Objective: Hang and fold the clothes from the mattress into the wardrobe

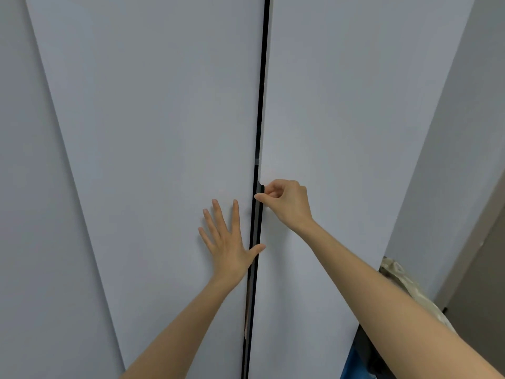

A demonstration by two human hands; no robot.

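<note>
Pale grey wardrobe [153,132] fills the frame, the left hand [228,242] flat with fingers spread on its left door [169,173] below centre, the right hand [287,203] just above and right of it, fingers curled, pinching the black edge strip [260,187] of the right door [341,132].

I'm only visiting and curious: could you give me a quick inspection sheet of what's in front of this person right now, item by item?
Surface: nothing seen; no table or mattress in view.
Job's things: left door and right door of the wardrobe, nearly shut, with a dark gap between them; small black handle on the right door's edge.
Clutter: beige cloth at lower right; something blue below it, too cut off to identify.
Hands: left hand lies flat on the left door, fingers spread, thumb across the gap; right hand pinches the handle.
Cables: nothing seen.
Surroundings: plain wall at right.
</note>
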